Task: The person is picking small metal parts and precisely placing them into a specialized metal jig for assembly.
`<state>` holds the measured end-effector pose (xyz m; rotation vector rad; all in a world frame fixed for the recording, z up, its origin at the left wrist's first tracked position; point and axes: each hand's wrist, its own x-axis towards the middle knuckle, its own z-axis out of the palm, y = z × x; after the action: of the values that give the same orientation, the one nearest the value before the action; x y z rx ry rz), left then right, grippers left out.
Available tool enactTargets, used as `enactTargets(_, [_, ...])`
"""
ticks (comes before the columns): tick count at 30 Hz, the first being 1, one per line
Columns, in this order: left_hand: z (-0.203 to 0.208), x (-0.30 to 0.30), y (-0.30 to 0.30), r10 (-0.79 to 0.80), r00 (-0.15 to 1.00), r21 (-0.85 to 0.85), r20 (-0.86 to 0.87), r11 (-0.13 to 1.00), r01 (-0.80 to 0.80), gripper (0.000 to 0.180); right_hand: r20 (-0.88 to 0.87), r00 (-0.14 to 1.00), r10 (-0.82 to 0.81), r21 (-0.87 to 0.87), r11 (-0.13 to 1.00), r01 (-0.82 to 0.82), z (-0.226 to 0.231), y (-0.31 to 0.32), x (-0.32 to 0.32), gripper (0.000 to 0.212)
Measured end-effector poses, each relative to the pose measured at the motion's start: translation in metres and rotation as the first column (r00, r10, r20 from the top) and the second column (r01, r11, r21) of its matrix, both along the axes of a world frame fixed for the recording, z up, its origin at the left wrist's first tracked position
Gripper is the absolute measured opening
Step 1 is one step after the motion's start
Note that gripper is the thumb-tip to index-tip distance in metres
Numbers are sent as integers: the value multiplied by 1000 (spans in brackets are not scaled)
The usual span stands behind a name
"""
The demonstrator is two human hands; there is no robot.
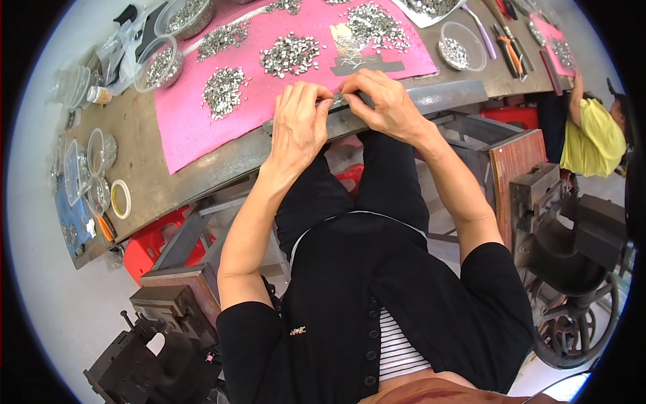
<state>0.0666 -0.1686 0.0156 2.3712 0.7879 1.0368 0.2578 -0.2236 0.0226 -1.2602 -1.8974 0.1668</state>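
Observation:
My left hand [297,128] and my right hand [385,102] meet at the near edge of the bench, fingertips pinched close together. Between them is a small metallic thing, mostly covered by the fingers, whose kind I cannot make out. Just beyond, a pink mat [176,138] carries several heaps of small shiny metal pieces; one heap [291,54] lies ahead of my left hand and another heap [224,93] farther left. Thin metal pins [354,59] lie on the mat ahead of my right hand, by a dark flat strip [383,68].
Clear plastic tubs of metal pieces stand at the left [160,64] and right [462,47]. Orange-handled pliers [509,57] lie on the right. A tape roll [121,199] sits near the left edge. A person in yellow [593,138] works at far right. Machines [572,236] flank me.

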Motion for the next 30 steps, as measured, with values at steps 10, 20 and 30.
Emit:
enactTargets(10, [3, -3, -5, -6, 998, 112, -54, 994, 12, 13, 169, 984, -48, 42, 998, 41, 16, 13, 13, 11])
enactTargets(20, [-7, -12, -24, 185, 983, 133, -3, 974, -183, 41, 219, 967, 131, -93, 989, -113, 20, 8, 5, 10])
enactTargets(30, [-18, -8, -21, 219, 974, 121, 59, 967, -225, 44, 497, 850, 176, -55, 984, -172, 35, 16, -1, 15])
